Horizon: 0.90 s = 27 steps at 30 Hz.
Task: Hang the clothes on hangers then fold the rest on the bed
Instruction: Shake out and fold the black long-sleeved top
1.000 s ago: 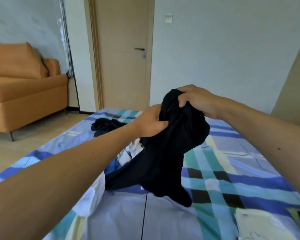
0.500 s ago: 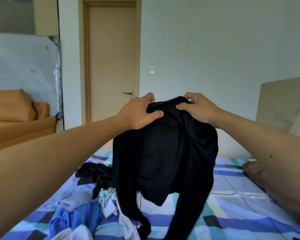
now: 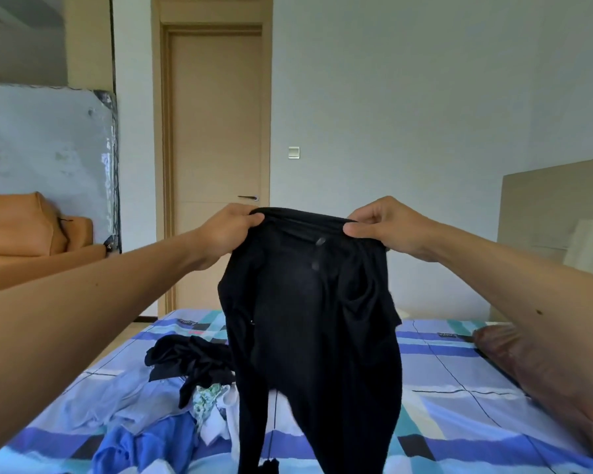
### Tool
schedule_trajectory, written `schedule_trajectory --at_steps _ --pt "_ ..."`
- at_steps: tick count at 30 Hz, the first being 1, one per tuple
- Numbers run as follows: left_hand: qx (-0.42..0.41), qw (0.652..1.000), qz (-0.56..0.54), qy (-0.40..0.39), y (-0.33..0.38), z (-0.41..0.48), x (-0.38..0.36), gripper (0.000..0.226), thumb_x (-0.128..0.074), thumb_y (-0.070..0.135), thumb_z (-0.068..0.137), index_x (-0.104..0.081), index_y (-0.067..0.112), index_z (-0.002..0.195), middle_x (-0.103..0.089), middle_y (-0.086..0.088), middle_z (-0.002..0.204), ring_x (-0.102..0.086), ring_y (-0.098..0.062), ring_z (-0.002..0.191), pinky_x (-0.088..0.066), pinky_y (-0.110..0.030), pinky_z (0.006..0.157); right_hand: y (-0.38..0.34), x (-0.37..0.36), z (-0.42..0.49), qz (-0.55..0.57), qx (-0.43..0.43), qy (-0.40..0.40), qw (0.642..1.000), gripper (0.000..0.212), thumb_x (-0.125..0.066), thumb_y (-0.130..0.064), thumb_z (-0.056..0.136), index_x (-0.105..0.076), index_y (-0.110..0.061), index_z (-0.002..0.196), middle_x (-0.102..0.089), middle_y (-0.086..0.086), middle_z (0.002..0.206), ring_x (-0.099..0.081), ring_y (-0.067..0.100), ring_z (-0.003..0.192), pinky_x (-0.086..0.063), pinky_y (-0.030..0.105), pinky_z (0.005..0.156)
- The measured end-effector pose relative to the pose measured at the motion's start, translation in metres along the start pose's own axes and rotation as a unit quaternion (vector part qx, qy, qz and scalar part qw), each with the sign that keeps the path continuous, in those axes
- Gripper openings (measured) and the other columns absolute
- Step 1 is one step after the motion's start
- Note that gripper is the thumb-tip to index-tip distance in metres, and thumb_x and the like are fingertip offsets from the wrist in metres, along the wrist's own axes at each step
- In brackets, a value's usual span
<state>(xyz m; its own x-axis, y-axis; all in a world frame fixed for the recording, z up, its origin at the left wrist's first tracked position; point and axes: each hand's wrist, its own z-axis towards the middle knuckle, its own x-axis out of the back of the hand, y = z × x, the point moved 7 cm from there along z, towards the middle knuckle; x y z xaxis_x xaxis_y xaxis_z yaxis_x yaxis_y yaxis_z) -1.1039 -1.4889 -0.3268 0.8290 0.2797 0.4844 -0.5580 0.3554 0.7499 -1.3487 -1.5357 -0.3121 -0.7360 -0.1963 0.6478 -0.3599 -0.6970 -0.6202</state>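
On the near left of the bed [image 3: 442, 371], a blue shirt [image 3: 144, 443] lay crumpled, with a pale blue cloth [image 3: 110, 401] just beyond it. A small white and green piece [image 3: 211, 398] lay next to them, touching a heap of black clothes [image 3: 192, 360] a little farther off. A black garment [image 3: 308, 319] hung above the bed at centre, its lower parts dangling past the pile. The left hand [image 3: 228, 230] gripped its top edge at the left, fingers curled over the cloth. The right hand [image 3: 379, 225] pinched the same edge at the right between thumb and fingers. A brown pillow [image 3: 541, 381] lay on the right of the bed. Far left stood an orange sofa [image 3: 21, 230] and a leaning mattress [image 3: 42, 142]; a closed door [image 3: 216, 131] stood behind the hands.
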Motion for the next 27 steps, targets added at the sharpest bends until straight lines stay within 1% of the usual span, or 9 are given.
schedule_trajectory --at_steps 2,5,9,11,13,15,18,23,27 --pt "0.012 1.0 -0.02 0.014 -0.004 -0.001 0.001 0.033 -0.04 0.02 0.109 -0.071 0.011 0.117 -0.074 -0.004 0.111 -0.069 -0.02 0.107 -0.055 -0.027 0.085 0.007 0.003 0.0 -0.02 -0.016 0.015 1.0 0.02 -0.065 -0.015 0.099 -0.077 -0.017 0.082 -0.045 0.002 0.062 -0.041 0.013 0.058 -0.043 0.019 0.056" --pt "0.015 0.999 -0.018 0.021 -0.002 -0.003 -0.002 0.034 -0.04 0.021 0.108 -0.072 0.011 0.114 -0.075 -0.004 0.109 -0.07 -0.017 0.101 -0.053 -0.022 0.076 0.014 0.001 0.001 -0.046 -0.036 0.033 0.998 0.023 -0.053 -0.01 0.102 -0.07 -0.004 0.087 -0.057 -0.001 0.072 -0.049 0.013 0.07 -0.044 0.025 0.069" --pt "-0.011 0.999 0.023 0.03 0.007 -0.001 -0.009 0.036 -0.039 0.022 0.108 -0.07 0.003 0.114 -0.073 -0.009 0.108 -0.069 -0.02 0.099 -0.053 -0.025 0.084 0.03 -0.021 0.005 0.183 -0.123 0.094 0.971 0.029 -0.039 -0.009 0.103 -0.055 -0.012 0.079 -0.059 0.004 0.078 -0.055 0.019 0.073 -0.051 0.032 0.074" --pt "-0.037 0.994 0.102 0.032 0.012 0.0 -0.007 0.035 -0.04 0.021 0.107 -0.068 -0.001 0.107 -0.072 -0.014 0.104 -0.068 -0.026 0.097 -0.053 -0.031 0.086 0.032 -0.035 0.004 0.234 -0.148 0.096 0.956 0.032 -0.046 -0.031 0.106 -0.064 -0.008 0.092 -0.072 0.004 0.089 -0.067 0.019 0.082 -0.055 0.031 0.077" --pt "-0.075 0.971 0.225 0.039 0.014 0.0 0.001 0.03 -0.042 0.014 0.104 -0.065 -0.002 0.094 -0.068 -0.015 0.093 -0.064 -0.031 0.088 -0.05 -0.029 0.075 0.026 -0.04 0.002 0.14 -0.115 0.065 0.981 0.039 -0.062 -0.051 0.096 -0.068 -0.012 0.101 -0.076 0.002 0.096 -0.072 0.017 0.088 -0.054 0.03 0.08" --pt "-0.091 0.941 0.322 0.056 0.01 0.001 0.014 0.024 -0.043 0.005 0.097 -0.061 0.008 0.081 -0.064 -0.012 0.087 -0.06 -0.028 0.08 -0.045 -0.028 0.067 0.02 -0.043 0.0 -0.047 -0.072 0.036 0.996 0.028 -0.077 -0.032 0.086 -0.061 -0.013 0.098 -0.072 0.004 0.094 -0.069 0.021 0.083 -0.051 0.03 0.069" --pt "-0.074 0.906 0.409 0.08 0.003 -0.004 0.035 0.024 -0.048 0.001 0.086 -0.054 0.021 0.075 -0.06 -0.007 0.084 -0.058 -0.028 0.078 -0.042 -0.036 0.067 0.034 -0.041 -0.001 -0.247 -0.067 0.016 0.966 0.021 -0.058 0.002 0.081 -0.048 -0.015 0.088 -0.057 0.002 0.087 -0.053 0.026 0.08 -0.038 0.031 0.059" --pt "0.032 0.886 0.457 0.072 -0.037 -0.017 0.075 0.018 -0.056 0.0 0.084 -0.06 0.017 0.088 -0.06 -0.007 0.094 -0.058 -0.028 0.085 -0.049 -0.037 0.072 0.055 -0.01 -0.01 -0.26 -0.128 0.05 0.956 0.024 -0.05 0.005 0.079 -0.052 -0.018 0.072 -0.056 0.0 0.077 -0.052 0.024 0.077 -0.036 0.027 0.056" --pt "0.148 0.93 0.327 0.075 -0.09 -0.029 0.103 0.021 -0.046 -0.003 0.086 -0.066 -0.001 0.083 -0.064 -0.017 0.083 -0.061 -0.032 0.08 -0.046 -0.032 0.064 0.063 0.029 -0.021 -0.196 -0.18 0.108 0.958 0.026 -0.044 0.01 0.079 -0.059 -0.01 0.071 -0.06 0.009 0.076 -0.056 0.026 0.072 -0.048 0.029 0.06"
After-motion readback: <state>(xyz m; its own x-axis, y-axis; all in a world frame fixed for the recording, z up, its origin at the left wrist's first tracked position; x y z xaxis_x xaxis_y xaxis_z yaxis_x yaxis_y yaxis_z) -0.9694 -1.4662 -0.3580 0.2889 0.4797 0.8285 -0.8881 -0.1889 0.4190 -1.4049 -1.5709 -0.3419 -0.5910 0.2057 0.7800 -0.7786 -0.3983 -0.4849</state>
